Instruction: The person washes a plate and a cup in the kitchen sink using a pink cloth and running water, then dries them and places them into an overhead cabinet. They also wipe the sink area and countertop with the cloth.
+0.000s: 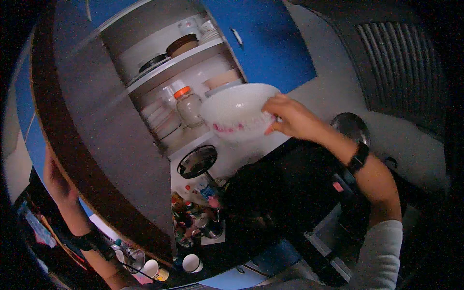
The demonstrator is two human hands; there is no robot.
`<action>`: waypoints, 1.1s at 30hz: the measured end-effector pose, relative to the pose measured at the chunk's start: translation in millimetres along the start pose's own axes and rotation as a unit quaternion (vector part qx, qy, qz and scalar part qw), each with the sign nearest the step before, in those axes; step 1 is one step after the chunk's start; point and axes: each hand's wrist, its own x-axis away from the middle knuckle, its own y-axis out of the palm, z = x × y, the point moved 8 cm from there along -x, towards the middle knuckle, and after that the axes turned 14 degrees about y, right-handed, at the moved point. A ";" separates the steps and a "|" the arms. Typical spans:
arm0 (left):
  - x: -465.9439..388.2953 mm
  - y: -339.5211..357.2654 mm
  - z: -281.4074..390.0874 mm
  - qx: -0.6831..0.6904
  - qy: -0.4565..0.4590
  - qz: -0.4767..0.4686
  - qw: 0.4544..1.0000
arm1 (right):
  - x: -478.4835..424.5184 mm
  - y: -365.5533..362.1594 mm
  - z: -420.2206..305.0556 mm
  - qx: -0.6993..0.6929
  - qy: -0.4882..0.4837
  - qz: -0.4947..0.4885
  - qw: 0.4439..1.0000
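My right hand (pixel 288 114) grips the rim and side of a large white bowl (pixel 239 108) with a pink floral band. The bowl is tilted in front of the lower shelf of an open cabinet. Behind it are a stack of bowls (pixel 222 79) and a glass jar (pixel 189 107) with an orange lid. My left hand (pixel 61 177) is at the far left, against the outer edge of the brown cabinet door (pixel 108 152). The door hides its fingers, so its grip cannot be told.
Upper shelf (pixel 177 59) holds a brown bowl (pixel 181 45), a dark pan (pixel 153 62) and stacked plates. Below hangs or stands a round black-rimmed strainer (pixel 197 161). Bottles and jars (pixel 197 217) crowd the dark counter, near paper cups (pixel 192 262). A blue door (pixel 262 40) stands right.
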 end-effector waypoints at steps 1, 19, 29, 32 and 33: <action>4.1 -12.1 -2.6 0.002 0.007 0.010 1.000 | -17.2 0.3 5.5 0.009 0.005 0.011 1.000; 46.7 -22.9 -6.0 -0.216 -0.075 0.088 0.969 | -276.3 98.4 107.6 0.170 0.028 0.046 0.984; 57.2 -3.2 -27.5 -0.269 -0.113 0.108 0.950 | -319.1 122.9 165.2 0.209 0.079 0.119 0.967; 58.5 2.2 -29.3 -0.280 -0.119 0.113 0.946 | -330.4 128.8 191.5 0.187 0.148 0.122 0.964; 60.1 3.7 -29.5 -0.286 -0.124 0.118 0.943 | -333.5 132.3 198.2 0.189 0.150 0.123 0.963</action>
